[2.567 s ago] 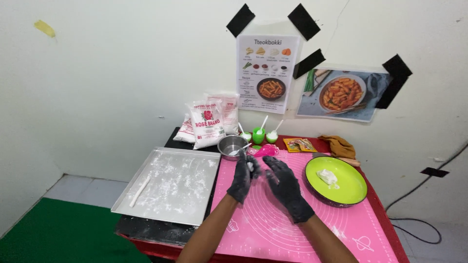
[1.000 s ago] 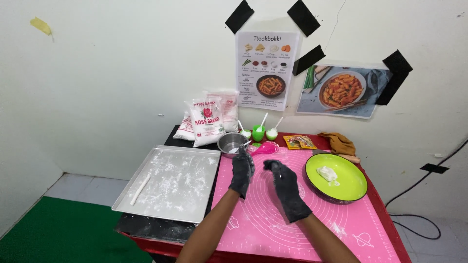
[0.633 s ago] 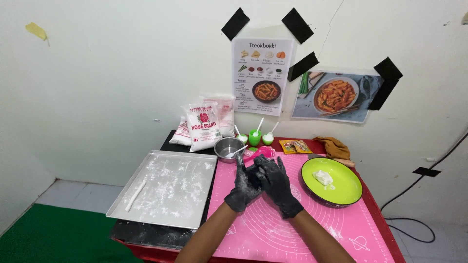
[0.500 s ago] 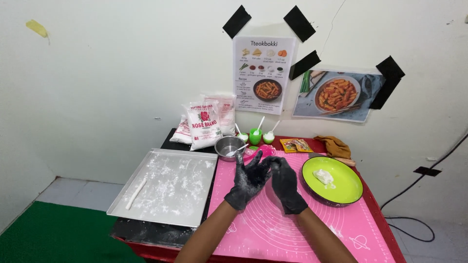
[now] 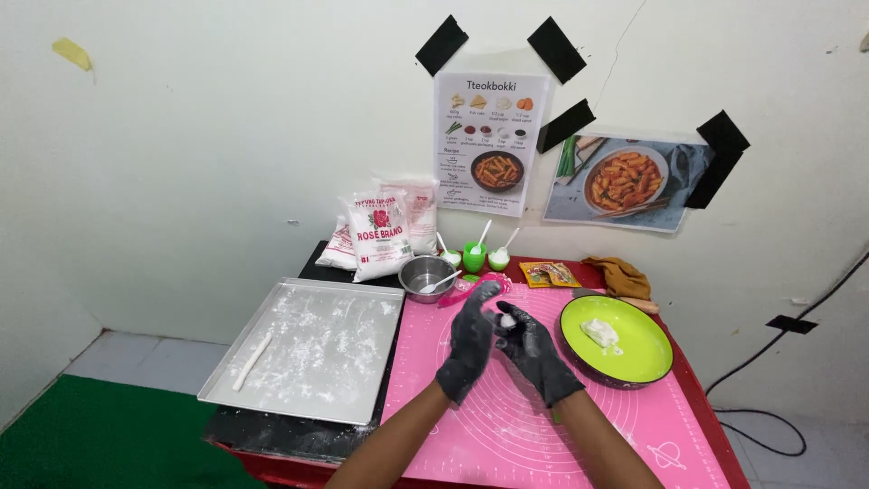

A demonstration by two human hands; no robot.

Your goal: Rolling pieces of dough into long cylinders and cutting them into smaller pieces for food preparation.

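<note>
Both hands wear black gloves dusted with white powder and meet above the pink silicone mat (image 5: pixel 543 426). Left hand (image 5: pixel 471 344) stands nearly upright, fingers stretched and only loosely curved, its palm pressed toward the right hand (image 5: pixel 536 351). That one lies lower, palm turned up and fingers half curled. Between the two palms sits a small white lump of dough (image 5: pixel 508 321), pinched lightly where the gloves meet; only its top edge shows, so its full shape cannot be made out.

Just right of the hands a lime-green plate (image 5: pixel 634 362) with a dark rim holds another pale piece of dough (image 5: pixel 599 331). To the left, a floured metal tray (image 5: pixel 308 349) carries one thin rolled dough stick (image 5: pixel 252 361). Behind the hands stand a small steel bowl (image 5: pixel 425 274) with a white spoon in it, green cups (image 5: pixel 475 256) with spoons, and white flour bags (image 5: pixel 380 234) against the wall. The red tabletop (image 5: pixel 692 380) shows along the mat's right edge. Both forearms are cut off by the lower frame edge, and the mat's near corner runs out of view.
</note>
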